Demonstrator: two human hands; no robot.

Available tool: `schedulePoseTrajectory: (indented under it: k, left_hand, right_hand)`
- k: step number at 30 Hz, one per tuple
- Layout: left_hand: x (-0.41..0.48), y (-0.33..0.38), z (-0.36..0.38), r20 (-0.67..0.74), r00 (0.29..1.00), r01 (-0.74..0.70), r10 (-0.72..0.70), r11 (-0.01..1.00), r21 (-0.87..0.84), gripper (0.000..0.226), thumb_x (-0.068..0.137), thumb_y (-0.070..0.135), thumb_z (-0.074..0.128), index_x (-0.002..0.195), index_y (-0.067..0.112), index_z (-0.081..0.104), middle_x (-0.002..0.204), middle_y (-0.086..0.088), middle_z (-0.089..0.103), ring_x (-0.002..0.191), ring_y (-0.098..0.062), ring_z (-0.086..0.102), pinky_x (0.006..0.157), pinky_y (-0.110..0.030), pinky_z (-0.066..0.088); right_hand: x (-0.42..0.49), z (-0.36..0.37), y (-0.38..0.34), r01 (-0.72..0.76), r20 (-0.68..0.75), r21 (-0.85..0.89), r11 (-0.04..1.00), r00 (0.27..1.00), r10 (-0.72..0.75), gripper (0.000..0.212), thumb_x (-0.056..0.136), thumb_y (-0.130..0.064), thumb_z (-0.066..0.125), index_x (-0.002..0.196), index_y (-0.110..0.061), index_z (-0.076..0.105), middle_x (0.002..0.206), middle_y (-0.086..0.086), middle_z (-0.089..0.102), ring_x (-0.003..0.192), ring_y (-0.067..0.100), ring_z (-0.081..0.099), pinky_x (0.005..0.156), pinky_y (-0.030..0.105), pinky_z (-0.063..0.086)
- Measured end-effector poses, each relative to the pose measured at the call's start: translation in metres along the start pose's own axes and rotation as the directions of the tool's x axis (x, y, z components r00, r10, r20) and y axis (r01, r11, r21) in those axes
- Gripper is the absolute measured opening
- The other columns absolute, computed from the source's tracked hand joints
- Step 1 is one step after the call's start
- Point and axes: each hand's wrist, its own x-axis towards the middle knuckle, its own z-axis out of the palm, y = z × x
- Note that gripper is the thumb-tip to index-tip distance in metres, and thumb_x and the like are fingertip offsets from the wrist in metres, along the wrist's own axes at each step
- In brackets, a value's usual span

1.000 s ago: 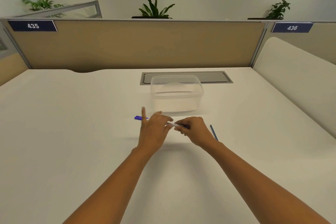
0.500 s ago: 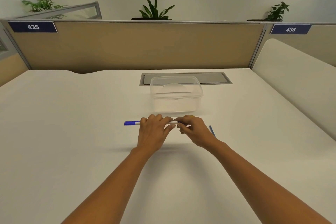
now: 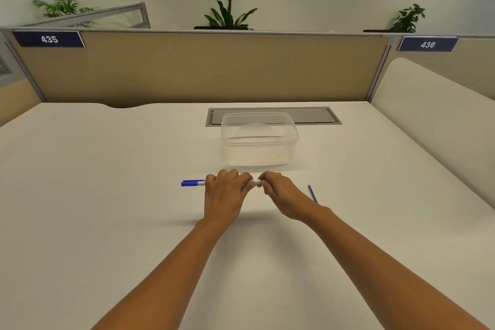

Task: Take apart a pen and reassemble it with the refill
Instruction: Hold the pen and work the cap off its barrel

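Left hand is curling closed around the pen, held level just above the surface, while the right hand is pinching its white end; twisting gently along the pen's line should separate it. A refill is lying nearby.

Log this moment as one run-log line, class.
left hand: grips blue-capped white pen | right hand: pinches pen's other end | thin blue refill: on white desk
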Motion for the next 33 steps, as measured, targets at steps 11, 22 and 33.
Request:
schedulePoseTrajectory:
  k: [11, 22, 33]
  left_hand:
    - [0.000, 0.005, -0.002, -0.027, 0.998, 0.060, -0.061, 0.998, -0.033, 0.028, 0.093, 0.043, 0.036, 0.103, 0.026, 0.056, 0.089, -0.001, 0.064, 0.086, -0.020, 0.051, 0.071, -0.032, 0.028]
    - [-0.006, 0.005, -0.006, -0.117, 0.992, 0.045, -0.047, 0.999, -0.019, 0.027, 0.092, 0.040, 0.037, 0.100, 0.024, 0.058, 0.088, -0.002, 0.062, 0.086, -0.023, 0.050, 0.071, -0.032, 0.020]
    - [-0.009, 0.009, -0.011, -0.180, 0.983, 0.003, 0.024, 0.989, 0.147, 0.013, 0.069, 0.036, 0.074, 0.068, 0.027, 0.064, 0.057, 0.005, 0.059, 0.057, -0.018, 0.054, 0.053, -0.030, 0.042]
  right_hand:
    - [0.000, 0.009, -0.011, -0.114, -0.037, 0.386, 0.915, 0.990, 0.139, 0.034, 0.100, -0.024, 0.028, 0.068, -0.023, 0.038, 0.067, -0.004, 0.041, 0.060, 0.010, 0.035, 0.058, 0.019, 0.030]
    - [0.005, 0.011, -0.017, -0.281, 0.083, 0.645, 0.710, 0.950, 0.301, 0.033, 0.097, -0.019, 0.032, 0.066, -0.018, 0.041, 0.064, -0.003, 0.036, 0.056, 0.009, 0.029, 0.053, 0.021, 0.027]
    - [0.012, 0.007, -0.025, -0.488, 0.241, 0.755, 0.438, 0.828, 0.506, 0.032, 0.094, -0.013, 0.032, 0.063, -0.012, 0.041, 0.057, 0.000, 0.033, 0.050, 0.010, 0.022, 0.038, 0.015, 0.023]
